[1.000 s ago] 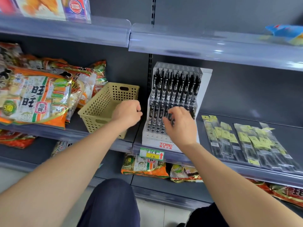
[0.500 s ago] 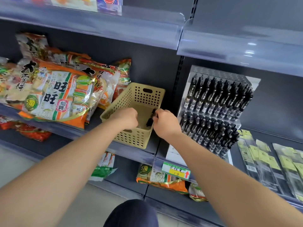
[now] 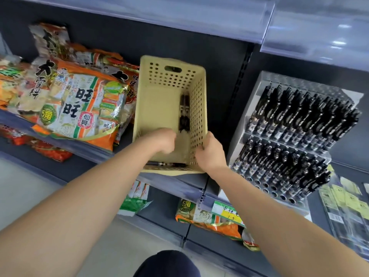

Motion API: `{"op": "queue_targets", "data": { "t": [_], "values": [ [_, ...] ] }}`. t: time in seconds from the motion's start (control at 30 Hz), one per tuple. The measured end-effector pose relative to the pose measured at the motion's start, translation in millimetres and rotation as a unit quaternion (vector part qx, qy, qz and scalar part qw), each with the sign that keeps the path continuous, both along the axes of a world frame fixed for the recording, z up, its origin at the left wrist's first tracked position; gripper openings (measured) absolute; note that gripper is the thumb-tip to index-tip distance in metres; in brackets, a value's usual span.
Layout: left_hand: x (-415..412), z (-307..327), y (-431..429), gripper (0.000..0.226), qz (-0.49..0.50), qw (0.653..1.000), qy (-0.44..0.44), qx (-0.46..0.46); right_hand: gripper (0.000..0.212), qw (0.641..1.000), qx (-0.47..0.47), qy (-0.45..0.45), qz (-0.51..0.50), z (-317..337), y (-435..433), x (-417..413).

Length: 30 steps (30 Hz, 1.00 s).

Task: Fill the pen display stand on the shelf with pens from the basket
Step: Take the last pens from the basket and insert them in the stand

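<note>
View from above a person's two bare forearms reaching to a shop shelf. The left hand (image 3: 162, 141) is inside a cream plastic basket (image 3: 198, 100) with holes in its walls; its fingers are curled downward near the basket floor, and it is not possible to tell whether they hold anything. The right hand (image 3: 210, 155) grips the basket's right wall near the front corner, fingers hooked over the rim.

Just beyond the left hand's knuckles, two black pens (image 3: 184, 111) lie side by side along the right wall inside the basket. Another pen (image 3: 165, 163) lies crosswise at the near end, under the left wrist.

To the right of the right hand stands a clear pen stand (image 3: 257, 96) on the same shelf, its two tiers packed with upright rows of pens (image 3: 303, 116); a row of open holes (image 3: 269, 189) runs along its front edge.

To the left of the left arm lie orange snack bags (image 3: 75, 104). Below the right forearm a yellow price label (image 3: 226, 211) is fixed to the shelf edge.
</note>
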<state>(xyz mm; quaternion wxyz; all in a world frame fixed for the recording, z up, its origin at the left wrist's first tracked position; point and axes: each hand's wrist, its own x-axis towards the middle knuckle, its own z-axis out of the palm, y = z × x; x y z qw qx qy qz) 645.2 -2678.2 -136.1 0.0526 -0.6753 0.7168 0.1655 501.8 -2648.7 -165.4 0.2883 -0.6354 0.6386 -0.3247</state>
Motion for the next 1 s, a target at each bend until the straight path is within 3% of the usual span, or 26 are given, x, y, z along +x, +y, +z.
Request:
{"op": "queue_targets", "data": {
  "t": [0.2, 0.3, 0.43, 0.63, 0.83, 1.0],
  "values": [
    [10, 2, -11, 0.056, 0.088, 0.993, 0.066, -0.032, 0.017, 0.998, -0.039, 0.036, 0.017, -1, 12, 2],
    [4, -4, -20, 0.053, 0.140, 0.979, 0.120, -0.091, 0.013, 0.997, -0.054, 0.048, 0.020, -2, 16, 4],
    [-17, -8, -25, 0.041, 0.139, 0.974, 0.096, -0.149, 0.011, 0.997, -0.061, 0.043, 0.028, -5, 18, 3],
    [-55, -35, -32, 0.009, 0.110, 0.976, 0.162, -0.091, 0.011, 0.994, -0.077, 0.068, 0.035, -4, 18, 2],
    [-46, -38, -28, 0.025, 0.116, 0.948, 0.286, 0.073, 0.008, 0.994, -0.066, 0.085, 0.023, 1, 16, -4],
    [-40, -6, -29, 0.021, 0.128, 0.921, 0.369, -0.004, 0.011, 0.994, -0.054, 0.093, 0.014, 3, 14, -1]
  ]
}}
